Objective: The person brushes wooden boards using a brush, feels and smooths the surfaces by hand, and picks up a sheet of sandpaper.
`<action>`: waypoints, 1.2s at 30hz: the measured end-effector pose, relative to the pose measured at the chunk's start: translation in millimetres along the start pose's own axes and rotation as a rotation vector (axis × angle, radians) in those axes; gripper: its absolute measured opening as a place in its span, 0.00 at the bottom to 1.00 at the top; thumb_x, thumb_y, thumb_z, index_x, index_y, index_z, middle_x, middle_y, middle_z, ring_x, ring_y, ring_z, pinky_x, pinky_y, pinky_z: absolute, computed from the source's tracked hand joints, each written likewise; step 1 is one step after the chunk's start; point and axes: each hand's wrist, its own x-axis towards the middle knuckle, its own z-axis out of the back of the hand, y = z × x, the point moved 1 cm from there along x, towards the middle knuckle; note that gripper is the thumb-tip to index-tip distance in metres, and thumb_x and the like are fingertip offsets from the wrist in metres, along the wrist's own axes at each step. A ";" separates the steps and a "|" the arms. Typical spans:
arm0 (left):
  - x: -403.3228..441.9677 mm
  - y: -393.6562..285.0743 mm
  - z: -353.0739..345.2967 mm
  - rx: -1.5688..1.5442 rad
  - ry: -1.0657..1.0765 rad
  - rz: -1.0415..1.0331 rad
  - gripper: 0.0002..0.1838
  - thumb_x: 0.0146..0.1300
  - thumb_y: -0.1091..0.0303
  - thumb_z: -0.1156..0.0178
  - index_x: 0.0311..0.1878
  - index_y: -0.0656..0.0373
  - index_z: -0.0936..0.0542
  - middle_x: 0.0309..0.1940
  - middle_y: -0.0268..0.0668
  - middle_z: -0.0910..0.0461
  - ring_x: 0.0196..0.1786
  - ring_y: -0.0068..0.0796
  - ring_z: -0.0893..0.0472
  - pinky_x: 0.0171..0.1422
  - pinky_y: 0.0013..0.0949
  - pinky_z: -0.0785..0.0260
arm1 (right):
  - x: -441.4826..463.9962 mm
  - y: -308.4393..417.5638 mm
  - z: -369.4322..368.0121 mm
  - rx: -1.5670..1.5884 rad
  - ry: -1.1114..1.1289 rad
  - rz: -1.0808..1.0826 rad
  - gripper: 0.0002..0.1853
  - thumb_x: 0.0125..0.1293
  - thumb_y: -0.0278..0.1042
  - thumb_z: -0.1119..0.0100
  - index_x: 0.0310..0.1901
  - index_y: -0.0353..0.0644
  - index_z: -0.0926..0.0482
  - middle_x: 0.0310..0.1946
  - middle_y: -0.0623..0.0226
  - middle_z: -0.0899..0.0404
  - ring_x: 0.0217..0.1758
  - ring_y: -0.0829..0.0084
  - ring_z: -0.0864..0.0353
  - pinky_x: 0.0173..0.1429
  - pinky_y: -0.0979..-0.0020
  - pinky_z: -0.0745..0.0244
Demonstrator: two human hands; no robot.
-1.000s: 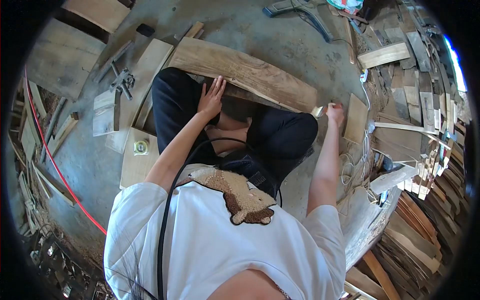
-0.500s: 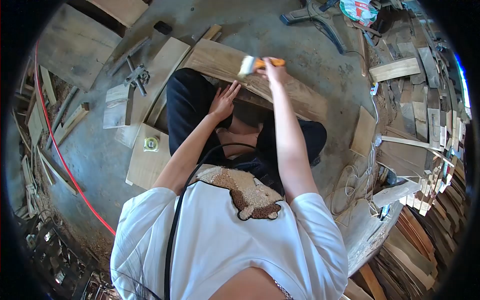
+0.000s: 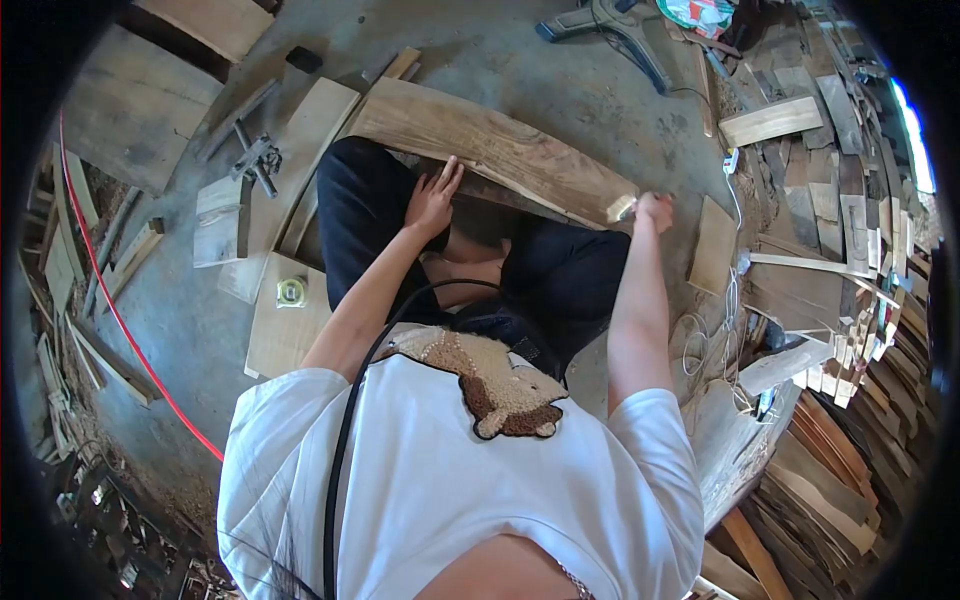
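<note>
A long wooden board (image 3: 490, 135) lies slanting across in front of my crossed legs. My right hand (image 3: 655, 210) is closed around a paintbrush (image 3: 622, 209), whose pale bristles rest at the board's right end. Most of the brush's handle is hidden by the fingers. My left hand (image 3: 432, 200) has its fingers stretched out, the tips touching the near edge of the board left of its middle. It holds nothing.
A tape measure (image 3: 291, 293) lies on a plank at my left, near a metal clamp (image 3: 258, 160). A red hose (image 3: 120, 315) runs along the left floor. Stacked wood scraps (image 3: 840, 480) and a white cable (image 3: 738, 200) are on the right.
My right hand has moved the paintbrush from the board's middle to its right end. My left hand stays at the near edge. The whole view has shifted slightly.
</note>
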 end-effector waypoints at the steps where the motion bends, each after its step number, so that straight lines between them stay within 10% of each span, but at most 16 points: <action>1: 0.2 0.7 -1.3 -0.020 -0.005 -0.002 0.40 0.52 0.74 0.48 0.70 0.52 0.50 0.72 0.34 0.57 0.63 0.38 0.36 0.66 0.47 0.46 | -34.5 39.2 8.5 -0.070 -0.014 0.129 0.15 0.57 0.39 0.50 0.40 0.38 0.23 0.26 0.61 0.17 0.28 0.69 0.16 0.36 0.70 0.24; 4: -0.6 -0.9 2.8 -0.061 -0.020 0.002 0.40 0.50 0.75 0.48 0.69 0.52 0.49 0.72 0.34 0.56 0.64 0.38 0.37 0.66 0.46 0.46 | -74.1 110.3 -41.3 0.029 0.188 0.247 0.15 0.52 0.37 0.48 0.41 0.48 0.19 0.34 0.54 0.18 0.41 0.61 0.18 0.45 0.62 0.23; 9: -0.8 2.1 -0.8 -0.037 -0.059 -0.015 0.41 0.49 0.75 0.48 0.69 0.52 0.48 0.72 0.32 0.55 0.65 0.35 0.37 0.66 0.43 0.45 | -207.4 220.7 -73.1 0.177 0.386 0.556 0.17 0.59 0.44 0.53 0.30 0.39 0.20 0.29 0.48 0.20 0.33 0.55 0.17 0.40 0.57 0.22; 10: -1.2 2.4 -0.8 -0.044 -0.052 -0.017 0.41 0.49 0.75 0.48 0.69 0.51 0.48 0.72 0.32 0.55 0.66 0.36 0.37 0.66 0.42 0.46 | -229.2 232.0 -63.5 0.288 0.512 0.506 0.20 0.61 0.47 0.53 0.24 0.39 0.21 0.13 0.62 0.22 0.23 0.67 0.17 0.33 0.68 0.21; 15: 0.4 -0.5 4.6 -0.095 0.000 0.003 0.40 0.50 0.75 0.49 0.69 0.52 0.49 0.72 0.34 0.56 0.68 0.35 0.41 0.67 0.47 0.46 | -210.0 207.3 -81.7 0.874 0.967 0.169 0.12 0.60 0.38 0.40 0.42 0.43 0.23 0.30 0.65 0.19 0.22 0.76 0.18 0.15 0.83 0.34; 20: 0.5 0.2 2.6 -0.072 -0.017 0.001 0.41 0.50 0.72 0.46 0.69 0.51 0.49 0.72 0.32 0.56 0.64 0.34 0.36 0.66 0.46 0.46 | -72.9 59.1 -45.3 0.808 0.839 -0.190 0.17 0.54 0.45 0.35 0.45 0.57 0.24 0.39 0.70 0.20 0.34 0.76 0.19 0.31 0.75 0.32; 26: 1.3 -2.3 -0.4 -0.039 -0.047 -0.010 0.39 0.52 0.74 0.49 0.70 0.52 0.50 0.72 0.33 0.57 0.61 0.37 0.34 0.65 0.47 0.44 | 20.3 -77.1 32.3 0.302 0.246 -0.235 0.15 0.56 0.47 0.40 0.37 0.46 0.21 0.31 0.61 0.18 0.26 0.71 0.18 0.23 0.70 0.27; 30: -0.1 -1.3 -1.9 -0.016 -0.054 -0.013 0.40 0.52 0.74 0.49 0.70 0.52 0.50 0.72 0.33 0.58 0.61 0.37 0.34 0.64 0.47 0.44 | -40.0 -14.1 52.9 -0.228 -0.147 0.059 0.13 0.56 0.47 0.46 0.35 0.48 0.19 0.34 0.56 0.18 0.36 0.60 0.17 0.39 0.60 0.23; 36: 0.4 -1.9 3.4 -0.059 -0.042 -0.008 0.40 0.51 0.74 0.49 0.70 0.52 0.49 0.72 0.34 0.57 0.62 0.37 0.34 0.64 0.47 0.44 | -167.3 131.7 -1.2 -0.033 0.147 0.628 0.18 0.58 0.42 0.54 0.27 0.36 0.19 0.25 0.47 0.21 0.34 0.52 0.19 0.40 0.55 0.24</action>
